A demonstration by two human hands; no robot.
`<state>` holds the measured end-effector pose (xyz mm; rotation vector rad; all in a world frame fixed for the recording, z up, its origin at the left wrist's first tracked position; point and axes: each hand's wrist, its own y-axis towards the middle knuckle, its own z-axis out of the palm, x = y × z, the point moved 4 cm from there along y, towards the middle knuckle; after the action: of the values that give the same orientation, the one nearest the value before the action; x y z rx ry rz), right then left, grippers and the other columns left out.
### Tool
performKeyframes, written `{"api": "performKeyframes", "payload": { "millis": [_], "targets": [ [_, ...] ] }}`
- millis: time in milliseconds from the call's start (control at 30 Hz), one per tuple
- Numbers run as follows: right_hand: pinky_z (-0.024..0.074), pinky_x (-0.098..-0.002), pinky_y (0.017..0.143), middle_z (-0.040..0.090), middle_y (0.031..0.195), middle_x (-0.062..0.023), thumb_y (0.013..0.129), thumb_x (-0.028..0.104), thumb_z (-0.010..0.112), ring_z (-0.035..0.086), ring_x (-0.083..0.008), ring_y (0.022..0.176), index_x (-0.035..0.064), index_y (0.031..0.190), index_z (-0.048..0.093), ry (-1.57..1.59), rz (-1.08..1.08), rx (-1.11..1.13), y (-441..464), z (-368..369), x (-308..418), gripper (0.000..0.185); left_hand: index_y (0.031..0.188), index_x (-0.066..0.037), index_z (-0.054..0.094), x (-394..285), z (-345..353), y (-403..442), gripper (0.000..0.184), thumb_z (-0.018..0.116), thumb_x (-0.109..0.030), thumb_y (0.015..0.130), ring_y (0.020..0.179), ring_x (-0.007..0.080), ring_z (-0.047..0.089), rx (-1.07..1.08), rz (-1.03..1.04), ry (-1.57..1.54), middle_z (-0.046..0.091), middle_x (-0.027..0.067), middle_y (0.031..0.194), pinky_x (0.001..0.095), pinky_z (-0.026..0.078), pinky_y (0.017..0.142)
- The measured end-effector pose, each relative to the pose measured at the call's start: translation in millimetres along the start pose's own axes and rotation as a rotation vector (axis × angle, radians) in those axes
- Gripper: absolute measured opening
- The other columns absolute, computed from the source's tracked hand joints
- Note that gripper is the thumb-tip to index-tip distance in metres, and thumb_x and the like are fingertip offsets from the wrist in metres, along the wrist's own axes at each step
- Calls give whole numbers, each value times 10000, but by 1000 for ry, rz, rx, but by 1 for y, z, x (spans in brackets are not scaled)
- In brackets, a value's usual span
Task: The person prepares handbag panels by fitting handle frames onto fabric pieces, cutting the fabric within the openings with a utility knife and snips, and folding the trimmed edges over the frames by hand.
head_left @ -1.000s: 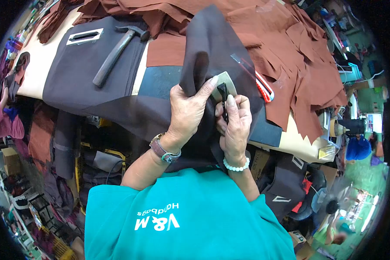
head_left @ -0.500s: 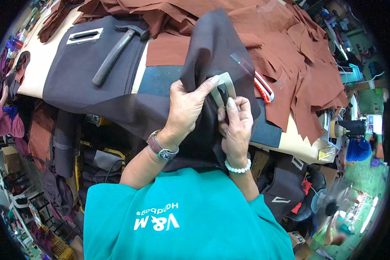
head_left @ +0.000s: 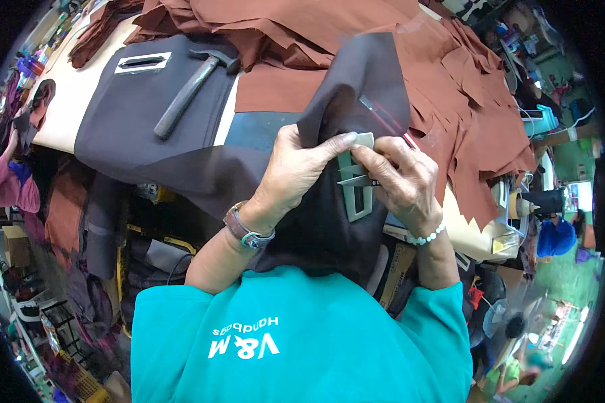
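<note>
Just beyond the teal shirt, here's the left hand, thumb and fingers pinching the dark fabric with the top of a pale slotted frame, seemingly to keep both steady. Opposite, the right hand grasps what look like small snips, tips pointing left across the frame, perhaps angled to reach its opening. That frame sits against the raised fabric, between the hands, by the near edge of the surface. Farther out, a hammer lies on a stack of dark panels, maybe weighing them down, near a second slotted frame; and beyond, rust-brown sheets sprawl loosely.
</note>
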<state>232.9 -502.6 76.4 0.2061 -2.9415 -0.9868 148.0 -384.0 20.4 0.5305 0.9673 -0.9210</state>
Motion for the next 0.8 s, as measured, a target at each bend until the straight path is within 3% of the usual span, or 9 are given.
{"api": "performKeyframes", "payload": {
  "millis": [100, 200, 333, 467, 500, 600, 633, 733, 800],
  "targets": [
    [476, -301, 525, 612, 872, -41, 646, 79, 637, 619, -166, 659, 50, 882, 616, 19, -15, -82, 7, -2, 0, 239, 1082, -3, 607, 0, 3, -4, 280, 669, -51, 813, 875, 131, 628, 10, 9, -28, 662, 66, 972, 264, 509, 783],
    [483, -304, 541, 612, 879, -59, 644, 29, 633, 622, -201, 664, 46, 828, 601, 149, 111, 21, 16, -3, -2, 187, 1006, 13, 637, -1, 4, -3, 199, 651, -114, 853, 821, 75, 589, 60, 19, -105, 656, 34, 936, 227, 484, 736],
    [457, -325, 539, 610, 816, -85, 625, -1, 629, 601, -254, 653, 33, 819, 584, 290, 308, 47, 15, 6, -14, 201, 1044, 18, 590, 4, -3, -8, 236, 642, -121, 861, 881, 82, 580, -65, -112, -116, 636, 45, 991, 227, 480, 751],
    [433, -344, 535, 603, 758, -146, 760, 53, 649, 583, -239, 560, -11, 859, 591, 593, 732, 133, 16, 24, -21, 132, 1072, 46, 501, 9, -4, -9, 326, 658, -136, 853, 898, 102, 583, -104, -223, -139, 612, 69, 1012, 221, 481, 755],
    [451, -290, 522, 622, 745, -131, 835, 97, 626, 586, -154, 528, -12, 918, 602, 444, 553, 7, 18, 30, -24, 140, 1075, 52, 481, 10, -4, -10, 348, 663, -141, 850, 896, 108, 586, -144, -240, -125, 608, 76, 1012, 220, 481, 756],
    [489, -263, 564, 644, 790, -80, 845, 103, 623, 610, -122, 595, -17, 1005, 596, 915, 991, -222, 2, 33, -29, 202, 1080, 57, 426, 9, -10, -2, 404, 675, -157, 844, 902, 121, 589, -135, -159, -92, 597, 103, 1017, 210, 480, 751],
    [506, -257, 720, 651, 919, -73, 846, 92, 624, 624, -130, 795, -40, 1113, 561, 1013, 1066, -261, -1, 25, -28, 305, 1089, 45, 465, 2, -9, 2, 378, 676, -148, 842, 908, 129, 593, -146, -89, -121, 603, 96, 1020, 233, 480, 777],
    [470, -260, 831, 633, 1037, -87, 834, 54, 618, 587, -124, 944, -66, 1163, 529, 858, 876, -85, -16, 21, -22, 361, 1090, 25, 518, -33, -10, 21, 351, 690, -131, 827, 921, 136, 597, -209, 128, -101, 613, 77, 1027, 260, 474, 816],
    [434, -257, 893, 609, 1115, -82, 829, 35, 613, 543, -108, 1025, -64, 1184, 521, 1085, 957, 114, -45, 34, -16, 380, 1034, -34, 605, -55, -22, 30, 238, 687, -98, 821, 927, 136, 597, -362, 210, -5, 635, 53, 1014, 273, 474, 825]
  ]
}}
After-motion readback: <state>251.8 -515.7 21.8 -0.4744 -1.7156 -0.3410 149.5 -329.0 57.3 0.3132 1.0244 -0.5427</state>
